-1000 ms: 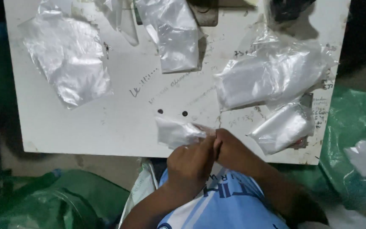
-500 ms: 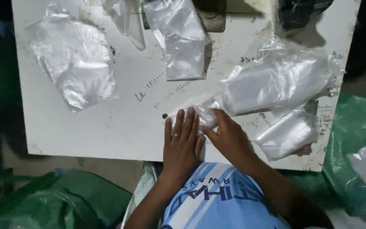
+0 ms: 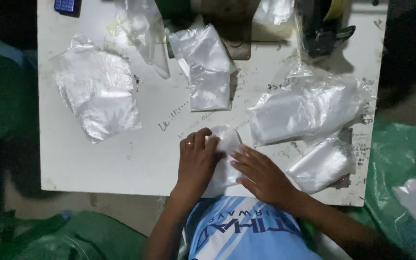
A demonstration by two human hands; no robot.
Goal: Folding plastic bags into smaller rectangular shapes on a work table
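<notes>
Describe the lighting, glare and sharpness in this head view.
Head view: dim light with dark, murky edges; the white table is the brightest area; soft sheen on the large clear plastic bag; left hand and right hand slightly soft; green sacks nearly lost in shadow.

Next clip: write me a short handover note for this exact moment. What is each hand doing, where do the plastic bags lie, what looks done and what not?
Left hand: fingers curled on the small clear bag at the near edge of the white table; ring on one finger.
Right hand: flat, palm down, pressing the same bag's right side.
Elsewhere: crumpled bag at left, folded bag at centre, large full bag at right, a smaller packet below it.
Done: the bag lies on the table under both hands.
Left: whether it is flattened or sealed cannot be told.
</notes>
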